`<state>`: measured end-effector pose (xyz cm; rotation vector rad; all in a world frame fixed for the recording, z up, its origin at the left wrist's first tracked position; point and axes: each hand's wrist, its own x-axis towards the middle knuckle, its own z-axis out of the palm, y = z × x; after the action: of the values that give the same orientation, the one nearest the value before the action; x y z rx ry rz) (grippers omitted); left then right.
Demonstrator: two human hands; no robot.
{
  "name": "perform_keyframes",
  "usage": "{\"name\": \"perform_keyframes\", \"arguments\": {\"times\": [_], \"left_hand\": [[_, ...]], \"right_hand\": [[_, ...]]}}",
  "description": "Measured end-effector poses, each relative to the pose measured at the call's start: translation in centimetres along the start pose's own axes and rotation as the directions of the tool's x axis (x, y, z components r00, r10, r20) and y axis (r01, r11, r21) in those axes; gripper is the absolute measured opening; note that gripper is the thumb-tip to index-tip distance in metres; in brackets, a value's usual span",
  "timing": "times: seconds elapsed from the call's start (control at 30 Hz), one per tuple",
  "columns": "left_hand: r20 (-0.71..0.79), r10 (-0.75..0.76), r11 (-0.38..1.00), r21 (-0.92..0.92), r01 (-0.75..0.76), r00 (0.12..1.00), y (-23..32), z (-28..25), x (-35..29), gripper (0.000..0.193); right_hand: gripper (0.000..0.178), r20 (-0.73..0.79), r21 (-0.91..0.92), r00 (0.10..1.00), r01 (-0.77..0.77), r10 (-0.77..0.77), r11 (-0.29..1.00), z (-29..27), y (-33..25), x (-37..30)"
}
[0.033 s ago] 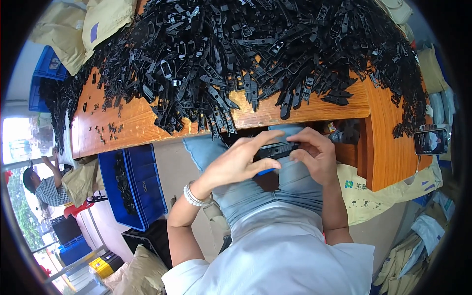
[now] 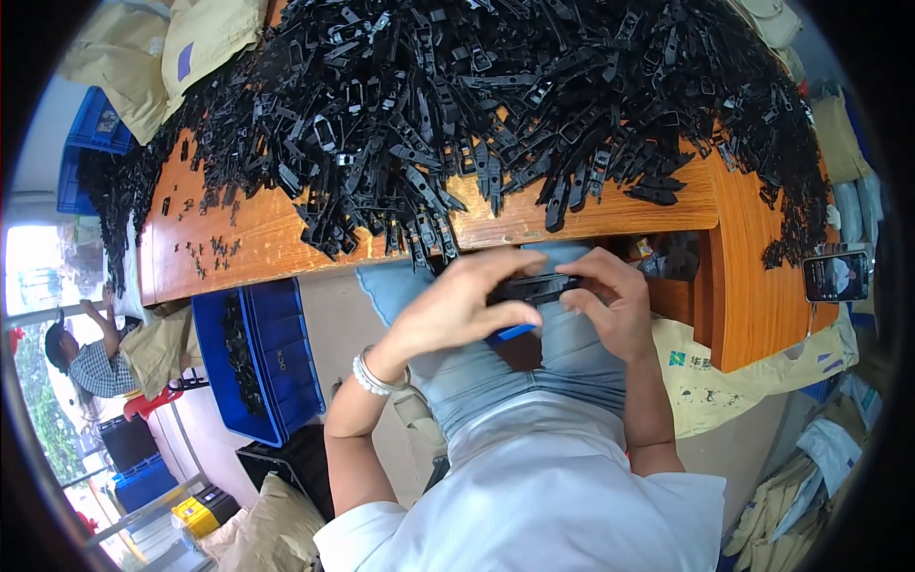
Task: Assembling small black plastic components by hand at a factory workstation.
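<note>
Item: black plastic part (image 2: pixel 537 287), long and narrow, held level over the person's lap just below the table's front edge. Left hand (image 2: pixel 456 303) closed on its left end, right hand (image 2: pixel 610 303) closed on its right end; both hands close together. A small blue piece (image 2: pixel 513 332) shows beneath the left hand's fingers; its kind cannot be told.

Surface: wooden table (image 2: pixel 257 238), orange-brown, carrying a large heap of black plastic parts (image 2: pixel 496 105); small black bits (image 2: pixel 205 250) scattered on its bare left part. Phone (image 2: pixel 836 275) at the right edge.

Room: blue crate (image 2: pixel 276 357) on the floor at left, holding black parts. Tan sacks (image 2: pixel 205 38) beyond the table. Another person (image 2: pixel 86 353) at far left, partly cut off by the picture's rim.
</note>
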<state>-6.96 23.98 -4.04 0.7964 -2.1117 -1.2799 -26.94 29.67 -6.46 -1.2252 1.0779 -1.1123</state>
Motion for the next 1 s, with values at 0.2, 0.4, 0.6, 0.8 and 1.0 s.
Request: {"name": "perform_keyframes", "arguments": {"times": [0.2, 0.4, 0.6, 0.8, 1.0], "left_hand": [[-0.58, 0.023, 0.859, 0.428, 0.28, 0.814, -3.5, -7.4, 1.9, 0.006], [-0.554, 0.093, 0.68, 0.642, 0.353, 0.827, -7.1, -12.6, 7.4, 0.01], [-0.536, 0.046, 0.436, 0.77, 0.466, 0.843, -7.6, -13.3, 9.7, 0.02], [-0.566, 0.322, 0.588, 0.748, 0.308, 0.758, -7.1, -13.5, 7.8, 0.015], [-0.562, -0.007, 0.954, 0.244, 0.173, 0.827, -2.5, -6.9, 6.6, 0.014]], "right_hand": [[0.019, -0.098, -0.181, 0.995, -0.012, -0.006, 0.983, 1.2, 1.7, -0.8], [0.013, -0.066, -0.191, 0.997, -0.063, 0.051, 0.98, 0.8, 1.8, -1.4], [0.007, -0.151, -0.29, 0.985, 0.034, -0.08, 0.956, -1.0, 1.7, -1.3], [0.01, -0.601, -0.698, 0.666, -0.168, -0.441, 0.696, -9.7, 0.4, 0.4], [0.012, -0.644, -0.765, 0.563, -0.493, -0.518, 0.414, -16.9, 0.8, 5.5]]}}
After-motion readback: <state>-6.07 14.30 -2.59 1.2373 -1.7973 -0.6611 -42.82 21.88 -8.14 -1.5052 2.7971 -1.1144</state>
